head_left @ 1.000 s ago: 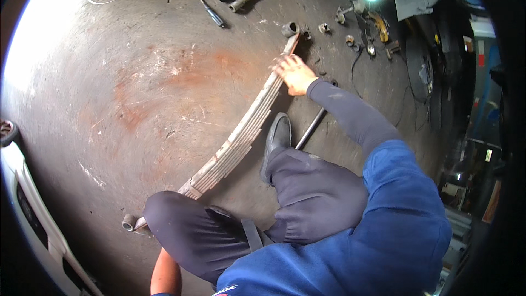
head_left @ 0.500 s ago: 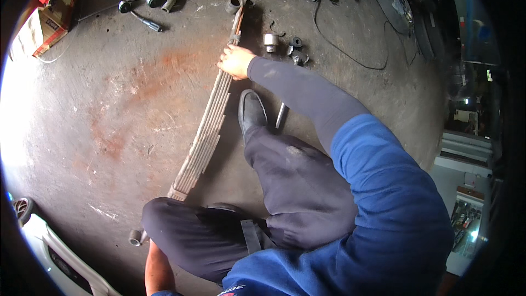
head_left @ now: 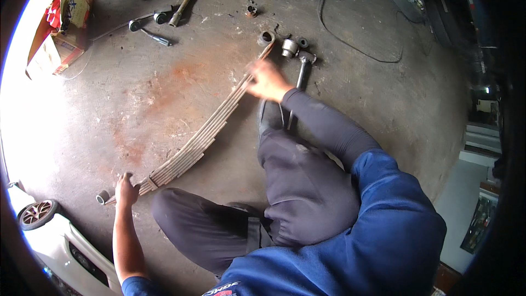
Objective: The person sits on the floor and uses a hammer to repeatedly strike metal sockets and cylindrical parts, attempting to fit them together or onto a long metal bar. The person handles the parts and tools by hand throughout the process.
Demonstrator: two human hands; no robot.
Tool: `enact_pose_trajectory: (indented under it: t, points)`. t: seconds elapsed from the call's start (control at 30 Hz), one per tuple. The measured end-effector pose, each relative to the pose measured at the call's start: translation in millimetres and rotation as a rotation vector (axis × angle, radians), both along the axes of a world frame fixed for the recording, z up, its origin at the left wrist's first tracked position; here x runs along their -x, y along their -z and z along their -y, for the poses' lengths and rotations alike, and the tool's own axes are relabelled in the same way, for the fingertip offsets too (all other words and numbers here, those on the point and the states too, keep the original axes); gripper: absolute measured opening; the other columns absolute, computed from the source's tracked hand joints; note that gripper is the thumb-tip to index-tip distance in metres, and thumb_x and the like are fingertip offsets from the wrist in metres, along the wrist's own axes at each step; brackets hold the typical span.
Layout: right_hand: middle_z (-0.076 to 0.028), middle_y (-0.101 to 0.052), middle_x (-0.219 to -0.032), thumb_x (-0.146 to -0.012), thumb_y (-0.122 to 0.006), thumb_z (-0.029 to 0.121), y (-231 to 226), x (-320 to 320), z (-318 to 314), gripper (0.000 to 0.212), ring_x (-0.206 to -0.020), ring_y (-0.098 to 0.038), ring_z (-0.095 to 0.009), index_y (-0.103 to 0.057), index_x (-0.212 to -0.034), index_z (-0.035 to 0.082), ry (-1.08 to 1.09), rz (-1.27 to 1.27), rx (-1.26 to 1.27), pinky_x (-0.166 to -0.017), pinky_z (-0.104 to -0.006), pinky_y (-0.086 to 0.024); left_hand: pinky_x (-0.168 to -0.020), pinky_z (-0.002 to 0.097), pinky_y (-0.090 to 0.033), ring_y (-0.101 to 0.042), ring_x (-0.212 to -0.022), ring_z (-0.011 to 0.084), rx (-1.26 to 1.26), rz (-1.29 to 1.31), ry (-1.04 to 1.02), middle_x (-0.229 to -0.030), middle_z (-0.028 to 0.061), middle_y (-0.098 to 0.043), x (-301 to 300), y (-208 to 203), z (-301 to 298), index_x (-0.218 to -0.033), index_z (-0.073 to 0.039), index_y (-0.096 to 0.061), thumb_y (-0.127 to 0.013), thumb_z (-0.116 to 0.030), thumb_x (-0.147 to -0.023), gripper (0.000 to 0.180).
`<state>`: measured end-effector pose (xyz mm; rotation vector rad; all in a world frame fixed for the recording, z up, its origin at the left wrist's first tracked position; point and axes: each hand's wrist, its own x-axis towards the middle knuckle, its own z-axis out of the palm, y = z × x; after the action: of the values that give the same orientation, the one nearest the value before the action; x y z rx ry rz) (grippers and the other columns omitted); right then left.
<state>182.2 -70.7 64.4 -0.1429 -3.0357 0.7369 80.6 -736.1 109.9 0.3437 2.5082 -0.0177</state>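
Observation:
A long leaf spring (head_left: 189, 156), its stepped leaves stacked together, slants across the floor before my knees. Each end carries a round eye. Near its lower left end, beside the eye, my left hand (head_left: 126, 191) is closed around the spring, some of its fingers hidden. Toward the far end my right hand (head_left: 267, 80) grips the leaves, its fingers smeared by motion. Just beyond it, a metal socket (head_left: 290, 47) stands by the far eye. To the right of that hand lies a T-shaped bar tool (head_left: 301, 79), its shaft pointing back toward my shoe.
Ratchet-like tools (head_left: 148, 32) and a long metal bar (head_left: 189, 0) lie at the far left, near an open cardboard box (head_left: 66, 55). Small metal parts (head_left: 251, 11) and a dark cable (head_left: 350, 48) are beyond the spring. A white toy-like car (head_left: 71, 241) stands at the lower left.
The spring has turned to a flatter slant, its far end shifting right and its near end left. My left hand has emerged from behind my knee. The T-shaped tool shows more fully.

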Motion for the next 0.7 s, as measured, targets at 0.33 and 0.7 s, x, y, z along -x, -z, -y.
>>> enact_pose_trajectory:
  t: [0.33, 0.7]
  points:
    - [-0.027, -0.069, -0.141, -0.091, -0.072, 0.021, 72.4, 0.8, -245.0, 0.054, -0.139, -0.06, -0.045, -0.067, -0.142, 0.003, 0.453, 0.464, -0.169, -0.12, -0.0499, -0.048, -0.12, 0.047, -0.047, -0.055, -0.145, 0.0405, -0.248, 0.235, 0.305, -0.151, 0.0237, -0.062, 4.8, -14.4, -305.5, -0.155, -0.006, -0.056, -0.084, -0.036, -0.092, 0.075]
    - [-0.035, -0.066, -0.14, -0.1, -0.072, 0.037, 12.8, 23.8, -253.3, 0.072, -0.136, -0.063, -0.046, -0.052, -0.153, -0.007, 0.551, 0.298, -0.091, -0.117, -0.0497, -0.049, -0.132, 0.06, -0.023, -0.029, -0.161, 0.0466, -0.024, 0.2, 0.267, -0.166, 0.0248, -0.037, -66.4, 56.2, -384.7, -0.171, -0.005, -0.022, -0.063, -0.042, -0.103, 0.087]
